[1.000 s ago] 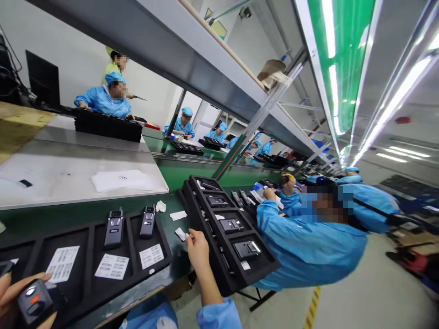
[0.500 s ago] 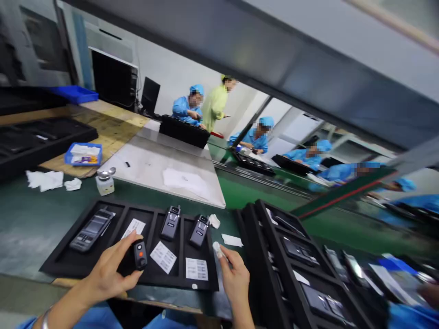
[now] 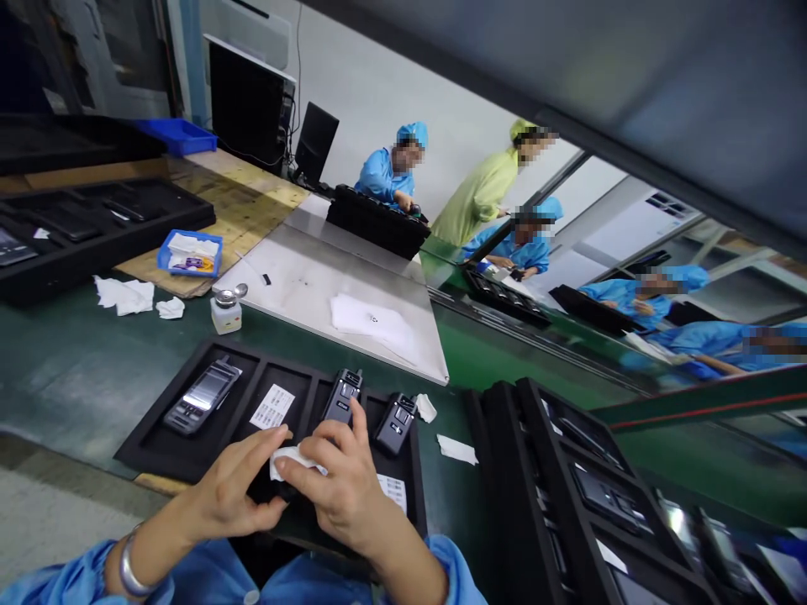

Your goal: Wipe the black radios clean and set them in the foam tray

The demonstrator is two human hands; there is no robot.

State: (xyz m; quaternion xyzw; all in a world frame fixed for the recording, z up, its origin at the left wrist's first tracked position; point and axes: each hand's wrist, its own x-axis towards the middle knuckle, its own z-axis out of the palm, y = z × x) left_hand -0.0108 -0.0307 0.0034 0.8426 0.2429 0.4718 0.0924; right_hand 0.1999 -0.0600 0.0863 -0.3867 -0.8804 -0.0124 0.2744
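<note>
Grasping a dark, largely hidden device (image 3: 286, 489) in the left hand (image 3: 220, 494); pinching a white, crumpled tissue (image 3: 291, 458) under the right hand (image 3: 346, 483)'s thumb, over the device.

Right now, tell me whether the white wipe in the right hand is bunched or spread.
Bunched: the white wipe shows as a small, creased wad in the right hand.

white sheets (image 3: 362, 321) on pale board (image 3: 293, 273); slim dark monitor (image 3: 317, 139); person in yellow (image 3: 472, 202) near co-worker in blue (image 3: 380, 174).

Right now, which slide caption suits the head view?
Right hand holds white tissue beside left hand, above a black tray of handsets.
</note>
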